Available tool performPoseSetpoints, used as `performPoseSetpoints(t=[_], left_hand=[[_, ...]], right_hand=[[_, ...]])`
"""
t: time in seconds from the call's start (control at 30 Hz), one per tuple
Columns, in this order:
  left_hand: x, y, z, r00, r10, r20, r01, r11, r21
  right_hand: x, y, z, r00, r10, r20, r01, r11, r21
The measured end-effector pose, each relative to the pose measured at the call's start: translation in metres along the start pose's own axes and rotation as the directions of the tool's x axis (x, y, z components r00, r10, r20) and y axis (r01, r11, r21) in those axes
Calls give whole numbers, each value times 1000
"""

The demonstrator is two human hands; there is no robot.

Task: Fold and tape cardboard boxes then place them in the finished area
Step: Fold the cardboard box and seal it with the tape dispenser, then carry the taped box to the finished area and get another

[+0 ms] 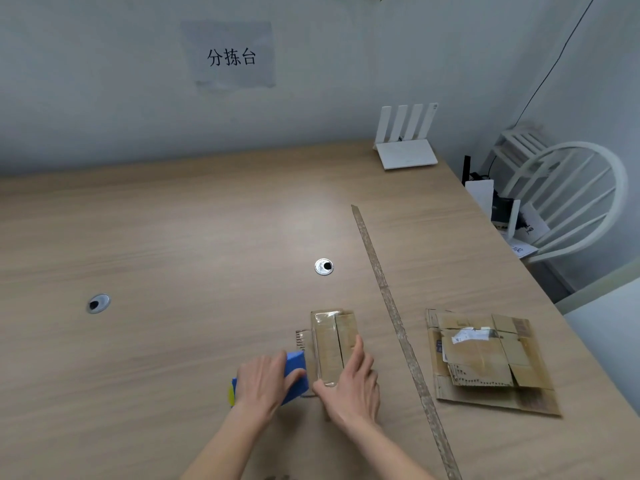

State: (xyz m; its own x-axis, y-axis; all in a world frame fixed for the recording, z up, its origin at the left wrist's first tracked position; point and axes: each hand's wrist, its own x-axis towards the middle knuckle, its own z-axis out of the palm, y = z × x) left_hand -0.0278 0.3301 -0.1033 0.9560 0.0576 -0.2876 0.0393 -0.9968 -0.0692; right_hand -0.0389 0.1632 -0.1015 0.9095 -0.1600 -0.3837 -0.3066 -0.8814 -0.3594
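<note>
A small folded cardboard box point(332, 337) stands on the wooden table point(173, 237) near the front, with clear tape running along its top seam. My right hand point(353, 382) lies on the box's near end, fingers straight and pressing the top. My left hand point(266, 379) grips a blue tape dispenser point(296, 363) held against the box's left side. A stack of flattened cardboard boxes point(485, 358) lies on the table to the right.
A long strip of tape point(391, 306) runs across the table between the box and the flat stack. Two round cable holes point(323, 266) point(98, 303) sit in the tabletop. A white router point(405, 140) stands at the back right; a white chair point(568, 199) is beyond the table's right edge.
</note>
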Motion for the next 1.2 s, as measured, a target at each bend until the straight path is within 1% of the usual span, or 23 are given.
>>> performPoseSetpoints(t=[0.17,0.3,0.43,0.47,0.5,0.53,0.57,0.63,0.67,0.7,0.73,0.77,0.83,0.9,0.97,1.0,1.07,1.1,1.13,1.2], left_hand=[[-13,-32,20,997,-75,-36,71,993,-90],[-16,-47,37,991,-135,-14,132,982,-132],[-15,-47,43,988,-153,-10,150,976,-160],[-15,-43,41,984,-176,-3,173,973,-155],[-15,-39,37,976,-215,-22,209,966,-149],[-14,-34,31,966,-246,-77,231,959,-166],[-12,-28,24,956,-248,-155,214,955,-206],[-5,-9,10,931,-169,-322,80,959,-271],[0,3,4,937,-121,-327,8,945,-327],[6,16,-3,956,-102,-274,-25,905,-425],[11,29,-10,982,-100,-163,-3,841,-540],[16,42,-15,993,-112,-44,58,764,-642],[24,62,-22,982,-97,162,189,549,-814],[27,70,-36,964,-82,255,268,311,-912],[32,70,-60,955,-143,260,277,118,-953],[35,69,-75,953,-184,239,250,34,-968],[42,66,-109,946,-266,185,157,-124,-980],[45,65,-129,938,-310,151,101,-171,-980],[47,64,-144,929,-349,121,59,-183,-981],[47,62,-178,917,-398,39,-34,-175,-984]], right_hand=[[3,5,0,1000,-14,17,12,997,81],[9,20,-4,997,-62,45,50,974,222],[14,29,-11,998,-66,16,58,950,306],[16,30,-13,998,-64,2,60,946,318],[17,30,-16,998,-62,-7,61,941,333],[18,31,-19,998,-55,-17,57,933,355],[21,30,-22,999,-44,-30,52,925,378],[29,29,-31,999,-28,-38,41,914,403],[36,28,-35,999,-31,-20,36,910,412],[44,28,-38,999,-37,15,27,905,425],[52,27,-42,997,-44,69,9,893,450],[59,26,-44,989,-51,140,-24,873,488],[67,24,-49,959,-75,272,-98,814,573],[73,19,-60,949,-84,305,-140,753,643],[80,8,-79,954,-84,288,-154,686,711],[82,0,-92,956,-93,280,-153,655,740],[86,-18,-121,963,-123,240,-111,631,768],[87,-28,-138,970,-143,196,-63,630,774],[87,-37,-150,977,-162,139,-5,632,775],[83,-57,-182,975,-222,6,138,629,765]])
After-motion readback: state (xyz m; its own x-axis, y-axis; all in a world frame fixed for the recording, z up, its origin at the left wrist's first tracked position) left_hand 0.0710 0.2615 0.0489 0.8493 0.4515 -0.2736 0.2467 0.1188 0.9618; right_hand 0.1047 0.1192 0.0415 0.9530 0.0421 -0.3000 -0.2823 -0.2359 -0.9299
